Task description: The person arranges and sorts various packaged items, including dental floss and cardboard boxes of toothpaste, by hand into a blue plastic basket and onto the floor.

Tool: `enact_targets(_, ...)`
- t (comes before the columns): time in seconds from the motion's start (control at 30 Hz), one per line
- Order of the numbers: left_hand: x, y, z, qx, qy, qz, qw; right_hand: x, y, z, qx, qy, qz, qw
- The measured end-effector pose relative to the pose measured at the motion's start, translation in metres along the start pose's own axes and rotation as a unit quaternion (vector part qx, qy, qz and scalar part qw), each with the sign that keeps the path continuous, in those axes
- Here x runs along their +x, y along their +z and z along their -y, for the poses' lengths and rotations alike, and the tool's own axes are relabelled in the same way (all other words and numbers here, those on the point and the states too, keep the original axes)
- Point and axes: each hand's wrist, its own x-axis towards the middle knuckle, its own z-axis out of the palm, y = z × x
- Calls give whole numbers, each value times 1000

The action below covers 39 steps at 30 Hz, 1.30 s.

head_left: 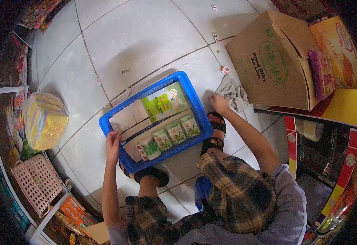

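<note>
A blue plastic basket [184,77] sits on the tiled floor between my feet. Inside lie a green and white packet [166,101], a row of plain white packs [130,117], several small green boxes [175,133] and a white and green roll-shaped item [149,148]. My left hand [112,143] is closed on the basket's left rim, its fingers bent over the edge. Just off the right rim, my right hand [219,103] has curled fingers; whatever they hold, if anything, is hidden. Crumpled greyish paper [234,94] lies beside that hand.
A large cardboard box [264,61] stands at the right, by a yellow carton [335,53] and a purple pack [321,74]. On the left are a plastic-wrapped yellow bundle [47,121] and a pink basket [36,181]. Shelves line both sides. Small scraps [224,70] dot the floor.
</note>
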Motion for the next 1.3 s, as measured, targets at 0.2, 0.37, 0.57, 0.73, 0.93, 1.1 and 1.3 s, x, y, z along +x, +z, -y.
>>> enact_targets(0.2, -1, 1, 1, 8, -3, 0, 1000, 4, 3, -2, 112, -26, -54, 992)
enact_targets(0.37, -2, 3, -1, 9, -2, -9, 1000, 25, -22, 22, 12, -94, -45, 994)
enact_targets(0.57, -6, 8, -12, 35, 14, -5, 999, 82, -41, 60, -106, -182, -77, 975)
enact_targets(0.73, -15, 10, -6, 35, 1, 9, 999, 109, -37, 99, -152, -166, -81, 971)
enact_targets(0.93, -28, 8, -12, 52, 21, 17, 998, 129, -23, 91, -178, -194, -131, 956)
enact_targets(1.1, -28, 4, -20, 32, -17, 6, 999, 129, -20, 82, -192, -191, -99, 957)
enact_targets(1.3, -29, -2, -13, 1, -25, -12, 1000, 106, -27, 74, -190, -231, -101, 949)
